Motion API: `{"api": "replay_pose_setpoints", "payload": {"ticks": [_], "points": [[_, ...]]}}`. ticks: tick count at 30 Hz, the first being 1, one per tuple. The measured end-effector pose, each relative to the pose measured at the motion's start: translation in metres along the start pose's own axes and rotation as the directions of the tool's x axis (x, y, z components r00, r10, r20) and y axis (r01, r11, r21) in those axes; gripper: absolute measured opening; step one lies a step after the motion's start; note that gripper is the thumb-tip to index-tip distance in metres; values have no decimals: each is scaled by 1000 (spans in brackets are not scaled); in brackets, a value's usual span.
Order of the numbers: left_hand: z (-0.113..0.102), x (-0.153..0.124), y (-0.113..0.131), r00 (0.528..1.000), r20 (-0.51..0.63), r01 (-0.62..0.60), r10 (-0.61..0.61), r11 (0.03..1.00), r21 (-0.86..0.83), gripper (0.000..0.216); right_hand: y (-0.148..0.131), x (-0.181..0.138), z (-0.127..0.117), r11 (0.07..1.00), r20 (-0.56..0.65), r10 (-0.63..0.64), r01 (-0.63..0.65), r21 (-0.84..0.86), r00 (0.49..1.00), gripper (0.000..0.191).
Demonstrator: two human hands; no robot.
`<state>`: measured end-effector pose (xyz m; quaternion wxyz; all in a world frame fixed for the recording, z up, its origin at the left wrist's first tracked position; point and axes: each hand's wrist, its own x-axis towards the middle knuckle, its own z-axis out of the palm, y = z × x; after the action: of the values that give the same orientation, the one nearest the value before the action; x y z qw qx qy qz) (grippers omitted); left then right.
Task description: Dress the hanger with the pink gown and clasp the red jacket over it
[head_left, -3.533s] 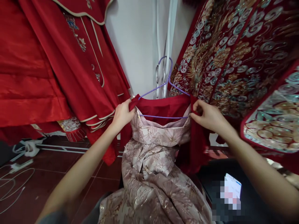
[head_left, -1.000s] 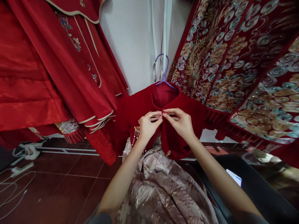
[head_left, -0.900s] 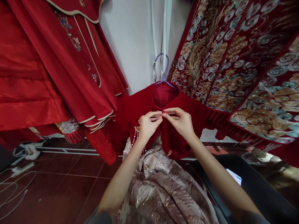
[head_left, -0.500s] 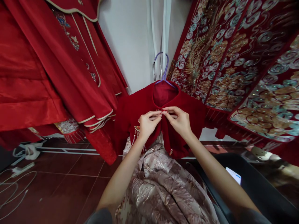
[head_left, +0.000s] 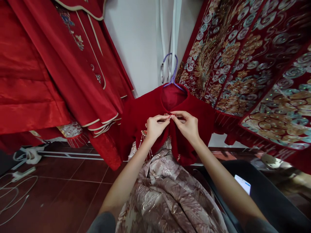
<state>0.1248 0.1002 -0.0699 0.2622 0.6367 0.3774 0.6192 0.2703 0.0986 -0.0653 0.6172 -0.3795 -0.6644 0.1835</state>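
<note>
Patterned skirt nearest, 6 o'clock. Centre: left hand and right hand meet, thumbs and fingertips pinching front edges of red jacket just below neckline; finer detail too small to tell. Looks light, soft, not slippery; bead tassel, 8 o'clock, probably fragile, so grip cloth edges. Purple hanger, 12 o'clock.

The left hand and right hand pinch the front edges of a red jacket below its neckline. It hangs on a purple hanger. A phone lies between the long edges of a black bench.
</note>
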Motion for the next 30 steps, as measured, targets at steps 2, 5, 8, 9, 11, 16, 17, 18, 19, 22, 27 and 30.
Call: {"api": "replay_pose_setpoints", "payload": {"ticks": [2, 5, 8, 9, 11, 16, 17, 18, 19, 22, 27, 30], "points": [[-1, 2, 3, 999, 31, -20, 19, 998, 51, 16, 1, 1, -1, 1000, 3, 5, -5, -5, 1000, 25], [-4, 8, 8, 993, 96, -91, 76, 982, 164, 15, 4, 2, -3, 1000, 7, 8, -8, -9, 1000, 24], [-9, 14, 12, 978, 170, -163, 119, 947, 277, 14, 7, 3, -2, 1000, 7, 27, -27, -4, 1000, 25], [-10, 16, 13, 974, 189, -178, 124, 937, 301, 14, 8, 4, -2, 999, 5, 35, -35, 0, 999, 26], [-10, 18, 15, 970, 209, -186, 123, 931, 315, 14, 10, 6, -1, 999, 0, 49, -49, 18, 999, 27], [-3, 9, 7, 992, 111, -80, 62, 983, 163, 12, 12, 3, 0, 980, 13, 94, -95, 174, 995, 31], [0, 4, 3, 997, 71, -48, 41, 994, 102, 14, 12, -2, 0, 973, -1, 105, -103, 208, 994, 33], [2, -1, 0, 999, 32, -12, 11, 999, 31, 16, 12, -9, 0, 968, -23, 120, -112, 225, 993, 35], [4, -7, -4, 1000, -2, 28, -28, 999, -44, 16, 13, -19, 1, 968, -48, 139, -125, 220, 989, 40], [10, -25, -13, 987, -40, 142, -155, 964, -224, 12, 20, -52, 6, 975, -53, 211, -206, 84, 976, 57], [13, -44, -16, 981, -17, 183, -191, 961, -206, 21, 30, -80, -5, 894, 29, 437, -438, 90, 899, 44], [13, -51, -15, 981, -20, 188, -192, 975, -119, 28, 24, -78, -28, 718, 220, 576, -616, 326, 787, 36]]}}
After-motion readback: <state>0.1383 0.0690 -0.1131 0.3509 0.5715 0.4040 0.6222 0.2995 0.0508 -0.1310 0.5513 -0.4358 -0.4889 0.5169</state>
